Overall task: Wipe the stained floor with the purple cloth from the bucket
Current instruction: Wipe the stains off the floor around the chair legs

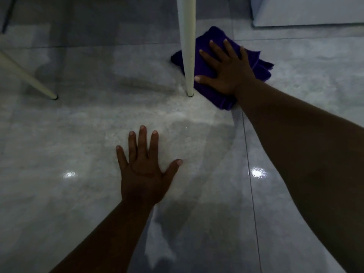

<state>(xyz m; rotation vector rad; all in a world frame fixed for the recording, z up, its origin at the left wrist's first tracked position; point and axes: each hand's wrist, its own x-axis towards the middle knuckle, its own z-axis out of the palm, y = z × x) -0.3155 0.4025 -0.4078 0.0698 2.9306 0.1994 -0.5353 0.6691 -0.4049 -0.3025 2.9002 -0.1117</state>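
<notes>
The purple cloth (262, 67) lies bunched on the grey tiled floor (78, 144) just right of a white furniture leg. My right hand (226, 69) presses flat on top of it, fingers spread, arm stretched out from the right. My left hand (143, 168) rests palm down on the bare floor nearer to me, fingers apart, holding nothing. A wet, glossy patch with a curved edge (197, 164) spreads between my two arms. The bucket is not in view.
A white tapered leg (187, 46) stands upright, touching the cloth's left side. A second slanted white leg (29, 77) meets the floor at the left. A pale cabinet or appliance base (307, 12) sits at the top right. A thin dark rod (7, 14) shows top left.
</notes>
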